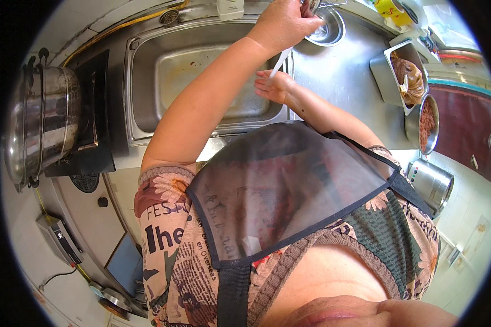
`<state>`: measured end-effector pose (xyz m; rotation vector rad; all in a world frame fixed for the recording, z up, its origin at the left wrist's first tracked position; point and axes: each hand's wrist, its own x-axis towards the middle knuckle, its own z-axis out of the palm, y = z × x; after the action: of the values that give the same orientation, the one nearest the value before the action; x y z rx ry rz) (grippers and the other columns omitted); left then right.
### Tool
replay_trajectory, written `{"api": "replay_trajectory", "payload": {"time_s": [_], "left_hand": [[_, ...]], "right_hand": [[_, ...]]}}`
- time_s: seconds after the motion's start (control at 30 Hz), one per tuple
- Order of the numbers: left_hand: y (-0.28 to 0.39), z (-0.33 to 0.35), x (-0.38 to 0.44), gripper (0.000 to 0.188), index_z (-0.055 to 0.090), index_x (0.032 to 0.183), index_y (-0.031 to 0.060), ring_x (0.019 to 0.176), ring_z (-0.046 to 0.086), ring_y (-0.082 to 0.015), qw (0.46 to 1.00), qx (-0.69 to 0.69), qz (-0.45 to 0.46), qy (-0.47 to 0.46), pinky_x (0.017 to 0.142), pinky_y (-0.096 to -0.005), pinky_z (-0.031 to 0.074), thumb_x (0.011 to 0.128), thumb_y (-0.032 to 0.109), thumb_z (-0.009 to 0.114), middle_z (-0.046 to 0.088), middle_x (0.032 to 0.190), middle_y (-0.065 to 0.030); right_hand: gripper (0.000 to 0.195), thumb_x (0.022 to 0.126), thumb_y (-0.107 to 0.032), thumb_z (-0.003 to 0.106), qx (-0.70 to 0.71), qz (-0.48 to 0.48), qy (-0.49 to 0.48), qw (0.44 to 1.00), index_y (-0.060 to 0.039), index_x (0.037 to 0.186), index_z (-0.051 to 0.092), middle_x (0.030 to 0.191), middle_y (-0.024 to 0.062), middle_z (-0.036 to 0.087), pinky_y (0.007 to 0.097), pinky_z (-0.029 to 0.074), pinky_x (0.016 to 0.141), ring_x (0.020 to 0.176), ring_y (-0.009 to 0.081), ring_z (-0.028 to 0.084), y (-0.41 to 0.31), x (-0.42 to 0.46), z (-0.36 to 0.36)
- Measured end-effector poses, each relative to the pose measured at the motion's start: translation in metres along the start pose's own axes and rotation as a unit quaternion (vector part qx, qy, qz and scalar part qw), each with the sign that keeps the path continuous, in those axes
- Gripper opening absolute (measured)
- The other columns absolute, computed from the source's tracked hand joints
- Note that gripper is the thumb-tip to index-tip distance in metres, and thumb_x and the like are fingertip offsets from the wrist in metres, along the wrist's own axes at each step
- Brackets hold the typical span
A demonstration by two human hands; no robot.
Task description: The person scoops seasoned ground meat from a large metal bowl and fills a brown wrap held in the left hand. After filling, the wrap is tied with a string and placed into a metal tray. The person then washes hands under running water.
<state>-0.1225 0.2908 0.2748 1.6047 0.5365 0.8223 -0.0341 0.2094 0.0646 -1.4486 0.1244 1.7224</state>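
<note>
At the top edge my left hand (284, 26) is wrapped around a shiny metal faucet (309, 7), which the picture's edge partly cuts off. From below that hand a white stream of water (280, 63) runs down onto my right hand (276, 86). The right palm faces up, fingers apart, over the right side of a stainless steel sink (212, 77). A little water and some small dark specks show in the basin. Just right of the left hand stands a round metal bowl (331, 30) on the steel counter (331, 73).
A steel pan holds a tied plastic bag of brown food (409, 79). Next to it is a bowl of reddish minced food (426, 122). A large steel pot (45, 122) stands on a stove at the left. A white bottle (230, 9) sits behind the sink.
</note>
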Motion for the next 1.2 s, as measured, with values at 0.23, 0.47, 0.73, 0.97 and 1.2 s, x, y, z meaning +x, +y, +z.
{"api": "replay_trajectory", "payload": {"time_s": [0.23, 0.47, 0.73, 0.97, 1.2], "left_hand": [[-0.001, -0.034, -0.003, 0.042, 0.046, 0.115, -0.0019, 0.079, 0.056, -0.0184, 0.993, 0.111, -0.007, 0.046, 0.071, -0.0297, 0.045, 0.077, 0.013, 0.055, 0.059, 0.09, -0.0095], [-0.065, -0.071, -0.019, 0.038, 0.056, 0.109, 0.0029, 0.098, 0.052, -0.0129, 0.984, -0.146, -0.046, 0.088, 0.089, -0.0264, 0.036, 0.088, 0.034, 0.048, 0.059, 0.103, -0.0058], [-0.136, -0.014, -0.07, 0.047, 0.053, 0.092, 0.0069, 0.074, 0.056, -0.0188, 0.705, -0.656, -0.259, 0.075, 0.07, -0.035, 0.048, 0.086, 0.05, 0.036, 0.056, 0.075, -0.0058], [-0.118, 0.009, -0.067, 0.042, 0.051, 0.097, 0.0083, 0.078, 0.055, -0.0246, 0.709, -0.673, -0.175, 0.12, 0.069, -0.0394, 0.047, 0.085, 0.046, 0.038, 0.056, 0.087, -0.01], [-0.197, -0.023, -0.097, 0.034, 0.054, 0.101, 0.0065, 0.08, 0.055, -0.0234, 0.853, -0.258, -0.41, 0.193, 0.071, -0.036, 0.045, 0.082, 0.034, 0.049, 0.057, 0.088, -0.0102]], "right_hand": [[0.022, 0.086, -0.017, 0.047, 0.023, 0.003, -0.054, 0.998, 0.0015, 0.097, 0.05, 0.103, 0.0169, 0.049, 0.0382, 0.044, 0.085, 0.095, 0.0275, 0.049, -0.005, -0.01, 0.024], [0.024, 0.089, -0.023, 0.043, 0.031, 0.0, -0.122, 0.992, -0.0011, 0.084, 0.052, 0.079, 0.0101, 0.055, 0.0336, 0.048, 0.073, 0.076, 0.0224, 0.054, -0.026, -0.012, 0.057], [0.031, 0.086, -0.037, 0.047, 0.158, 0.112, -0.446, 0.874, -0.0096, 0.07, 0.05, 0.058, 0.001, 0.049, 0.0253, 0.039, 0.037, 0.044, 0.0096, 0.046, -0.04, 0.003, 0.077], [0.027, 0.083, -0.034, 0.05, -0.066, -0.258, -0.17, 0.949, -0.0083, 0.085, 0.058, 0.075, 0.0077, 0.058, 0.0329, 0.046, 0.051, 0.065, 0.0192, 0.057, -0.037, -0.012, 0.095], [0.024, 0.081, -0.025, 0.05, -0.314, -0.25, 0.075, 0.913, -0.0118, 0.1, 0.058, 0.091, 0.0019, 0.058, 0.0308, 0.046, 0.062, 0.076, 0.015, 0.054, -0.071, -0.004, 0.048]]}}
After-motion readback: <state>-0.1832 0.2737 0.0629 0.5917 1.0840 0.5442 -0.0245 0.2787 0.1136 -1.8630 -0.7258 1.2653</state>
